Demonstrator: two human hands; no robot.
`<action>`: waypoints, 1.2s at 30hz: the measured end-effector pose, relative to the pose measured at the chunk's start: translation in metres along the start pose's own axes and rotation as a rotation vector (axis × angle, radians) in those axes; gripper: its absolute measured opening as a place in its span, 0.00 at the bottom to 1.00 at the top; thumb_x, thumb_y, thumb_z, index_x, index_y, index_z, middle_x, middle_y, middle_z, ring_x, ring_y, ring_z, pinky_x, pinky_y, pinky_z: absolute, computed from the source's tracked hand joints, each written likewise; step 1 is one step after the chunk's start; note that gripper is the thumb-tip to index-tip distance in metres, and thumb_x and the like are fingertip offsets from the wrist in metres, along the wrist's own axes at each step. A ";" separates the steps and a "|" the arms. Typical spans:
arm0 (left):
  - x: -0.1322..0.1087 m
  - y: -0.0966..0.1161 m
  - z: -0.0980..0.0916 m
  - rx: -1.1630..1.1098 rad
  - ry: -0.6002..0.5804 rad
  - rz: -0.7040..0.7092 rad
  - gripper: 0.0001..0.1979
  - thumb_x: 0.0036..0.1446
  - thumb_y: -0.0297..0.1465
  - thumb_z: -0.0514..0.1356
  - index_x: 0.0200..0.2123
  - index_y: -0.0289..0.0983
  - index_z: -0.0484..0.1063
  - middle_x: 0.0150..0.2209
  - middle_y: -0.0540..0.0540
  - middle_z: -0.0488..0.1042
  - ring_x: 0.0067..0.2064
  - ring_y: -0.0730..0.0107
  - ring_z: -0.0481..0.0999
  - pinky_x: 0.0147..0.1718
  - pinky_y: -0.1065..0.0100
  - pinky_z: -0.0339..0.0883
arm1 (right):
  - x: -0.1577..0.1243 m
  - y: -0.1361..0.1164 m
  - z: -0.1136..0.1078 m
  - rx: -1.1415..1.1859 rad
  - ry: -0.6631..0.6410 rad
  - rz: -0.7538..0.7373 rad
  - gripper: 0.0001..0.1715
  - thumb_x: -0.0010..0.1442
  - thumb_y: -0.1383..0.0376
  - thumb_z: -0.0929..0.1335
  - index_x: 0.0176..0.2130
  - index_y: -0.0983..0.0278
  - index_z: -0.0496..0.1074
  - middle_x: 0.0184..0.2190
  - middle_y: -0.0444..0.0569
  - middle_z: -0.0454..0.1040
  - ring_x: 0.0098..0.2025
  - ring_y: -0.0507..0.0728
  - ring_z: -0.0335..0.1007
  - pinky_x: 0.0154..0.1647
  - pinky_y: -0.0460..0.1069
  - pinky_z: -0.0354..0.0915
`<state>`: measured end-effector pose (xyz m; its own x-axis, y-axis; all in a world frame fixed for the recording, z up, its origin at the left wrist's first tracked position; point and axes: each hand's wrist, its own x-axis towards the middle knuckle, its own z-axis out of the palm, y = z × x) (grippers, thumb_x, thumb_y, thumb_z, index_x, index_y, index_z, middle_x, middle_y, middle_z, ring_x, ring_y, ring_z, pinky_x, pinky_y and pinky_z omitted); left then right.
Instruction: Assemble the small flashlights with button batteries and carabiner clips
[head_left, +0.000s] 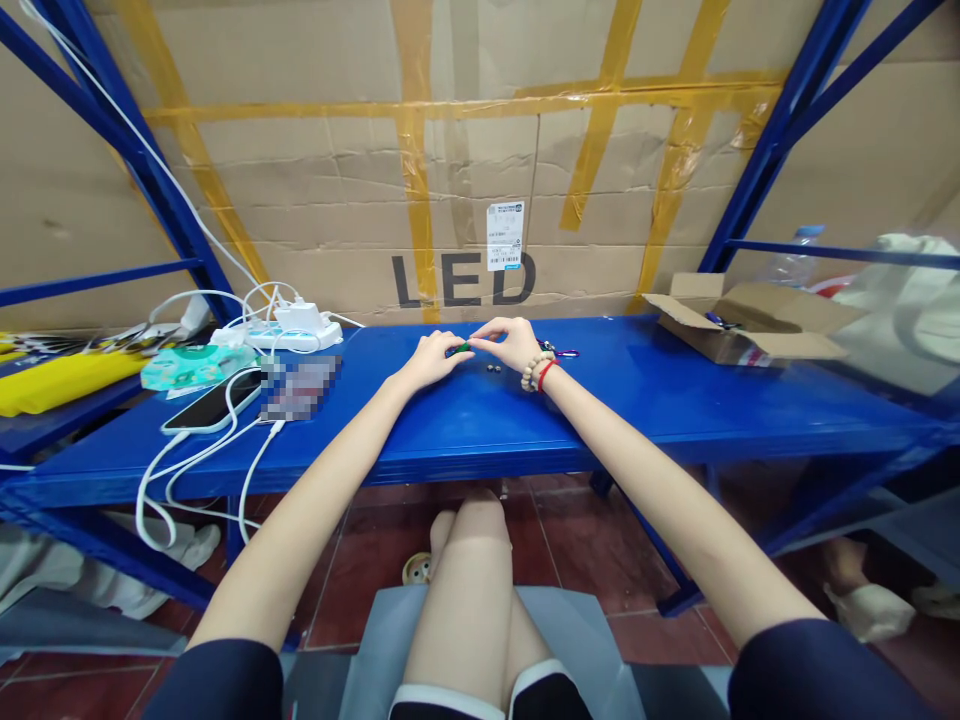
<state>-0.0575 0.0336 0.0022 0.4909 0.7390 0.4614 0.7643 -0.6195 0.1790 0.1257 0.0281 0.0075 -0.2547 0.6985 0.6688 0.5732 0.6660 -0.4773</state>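
Both my hands meet over the far middle of the blue shelf top (675,395). My left hand (433,356) and my right hand (512,342) pinch the two ends of a small green object (462,348), fingers closed on it. Two tiny dark parts (493,368) lie on the shelf just below my right hand. A purple ring-shaped piece (566,353) lies behind my right wrist, which wears a bead bracelet and a red band.
A white power strip with chargers (300,325), a phone (214,402) on white cables and a teal packet (191,365) lie at left. An open cardboard box (750,322) stands at right. A cardboard wall marked LED closes the back; blue rack posts rise on both sides.
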 end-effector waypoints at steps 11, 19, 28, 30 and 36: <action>-0.002 0.011 -0.006 -0.267 0.010 -0.011 0.15 0.60 0.36 0.51 0.31 0.35 0.73 0.30 0.48 0.78 0.31 0.70 0.73 0.32 0.71 0.62 | 0.000 -0.005 0.005 0.133 0.023 -0.050 0.10 0.53 0.63 0.69 0.31 0.67 0.79 0.35 0.52 0.78 0.35 0.53 0.73 0.36 0.46 0.68; -0.003 0.012 -0.003 -0.282 -0.001 0.016 0.14 0.59 0.37 0.51 0.32 0.35 0.72 0.31 0.47 0.78 0.31 0.69 0.74 0.33 0.70 0.64 | 0.000 -0.002 0.007 0.170 0.021 -0.093 0.08 0.50 0.62 0.70 0.28 0.65 0.78 0.35 0.51 0.77 0.32 0.52 0.71 0.35 0.46 0.68; -0.003 0.007 0.001 -0.243 -0.002 0.004 0.12 0.58 0.37 0.52 0.30 0.36 0.70 0.28 0.47 0.78 0.31 0.68 0.75 0.32 0.71 0.64 | 0.001 0.004 0.005 0.046 0.014 -0.138 0.09 0.50 0.60 0.72 0.27 0.64 0.78 0.35 0.49 0.76 0.26 0.49 0.67 0.32 0.46 0.66; -0.003 0.007 0.000 -0.167 0.001 0.018 0.11 0.58 0.35 0.52 0.31 0.36 0.71 0.27 0.47 0.77 0.30 0.68 0.74 0.32 0.70 0.64 | 0.001 0.005 0.005 0.029 -0.003 -0.148 0.09 0.50 0.60 0.72 0.29 0.64 0.78 0.36 0.48 0.76 0.26 0.48 0.66 0.33 0.46 0.66; -0.004 0.010 -0.002 0.094 0.047 0.038 0.11 0.58 0.33 0.53 0.37 0.37 0.74 0.30 0.45 0.76 0.35 0.63 0.73 0.38 0.66 0.63 | 0.003 0.010 0.008 0.070 -0.030 -0.160 0.10 0.50 0.58 0.71 0.29 0.64 0.78 0.35 0.49 0.75 0.29 0.50 0.68 0.33 0.46 0.66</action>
<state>-0.0525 0.0242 0.0044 0.5021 0.7006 0.5071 0.7821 -0.6181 0.0795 0.1240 0.0390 0.0000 -0.3622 0.5894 0.7221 0.4684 0.7849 -0.4056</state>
